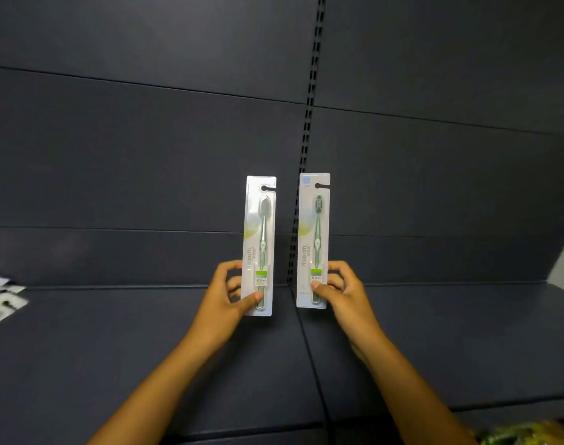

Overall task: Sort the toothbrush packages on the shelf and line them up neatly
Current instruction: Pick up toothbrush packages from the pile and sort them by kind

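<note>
Item: two toothbrush packages, long narrow blister cards, one per hand, both upright with hang-hole tab at top

Left package (259, 245): clear plastic front over pale card, grey-green brush inside, head uppermost; pinched near the bottom end by the left hand (224, 295), thumb across the front, fingers curled behind

Right package (314, 240): same make, darker green brush, white bristles showing; pinched near the bottom end by the right hand (343, 292), thumb on the front lower left, fingers curled round the right edge

Position: held side by side, faces forward, just apart and not touching, tops near level; raised in front of the back panel (145, 171), either side of the slotted upright (306, 139); whether either bottom edge touches the shelf (113, 348) cannot be told

Handling, judged: very light; card and blister fairly stiff along the length yet likely to flex or crease under a hard squeeze; glossy front probably slippery, so a thumb-and-finger pinch at the lower end or along the long edges suits best; tall and thin, so prone to topple unless leaned on the back panel or laid flat

Other stock: more packages (1, 300), blurred, lying at the far left edge of the shelf, well apart from both hands
</note>
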`<state>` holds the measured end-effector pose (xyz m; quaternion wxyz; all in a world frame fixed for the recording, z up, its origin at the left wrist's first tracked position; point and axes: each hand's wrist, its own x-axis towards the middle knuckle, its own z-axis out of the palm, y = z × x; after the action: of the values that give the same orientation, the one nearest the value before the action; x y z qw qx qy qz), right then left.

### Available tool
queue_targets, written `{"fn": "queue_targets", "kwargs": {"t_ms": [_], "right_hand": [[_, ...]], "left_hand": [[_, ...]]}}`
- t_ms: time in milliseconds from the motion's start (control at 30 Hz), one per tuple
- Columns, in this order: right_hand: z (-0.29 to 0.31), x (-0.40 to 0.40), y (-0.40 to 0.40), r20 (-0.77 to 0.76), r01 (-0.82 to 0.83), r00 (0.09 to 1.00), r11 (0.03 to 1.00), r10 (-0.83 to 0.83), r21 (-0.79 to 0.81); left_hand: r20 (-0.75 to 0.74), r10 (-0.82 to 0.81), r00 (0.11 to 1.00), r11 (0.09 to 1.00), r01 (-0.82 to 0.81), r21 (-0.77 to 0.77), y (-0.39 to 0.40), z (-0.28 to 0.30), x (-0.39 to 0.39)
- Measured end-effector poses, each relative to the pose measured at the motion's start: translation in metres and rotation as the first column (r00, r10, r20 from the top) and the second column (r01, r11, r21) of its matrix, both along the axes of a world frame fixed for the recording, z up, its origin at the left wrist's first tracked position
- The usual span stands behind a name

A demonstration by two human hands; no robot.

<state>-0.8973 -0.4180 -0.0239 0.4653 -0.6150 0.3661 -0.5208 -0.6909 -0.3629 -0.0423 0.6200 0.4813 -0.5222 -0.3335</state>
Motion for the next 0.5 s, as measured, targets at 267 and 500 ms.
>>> {"fn": "queue_targets", "kwargs": {"t_ms": [267, 500], "right_hand": [[-0.009, 0.003, 0.014, 0.004, -0.152, 0.988, 0.987, 0.152, 0.045], [-0.011, 0.004, 0.019, -0.01, -0.142, 0.99, 0.987, 0.143, 0.08]], "left_hand": [[0.051, 0.158, 0.986, 0.931, -0.166, 0.326, 0.019, -0.025, 0.006], [0.387, 0.095, 0.917, 0.764, -0.316, 0.563, 0.002, -0.028, 0.011]]}}
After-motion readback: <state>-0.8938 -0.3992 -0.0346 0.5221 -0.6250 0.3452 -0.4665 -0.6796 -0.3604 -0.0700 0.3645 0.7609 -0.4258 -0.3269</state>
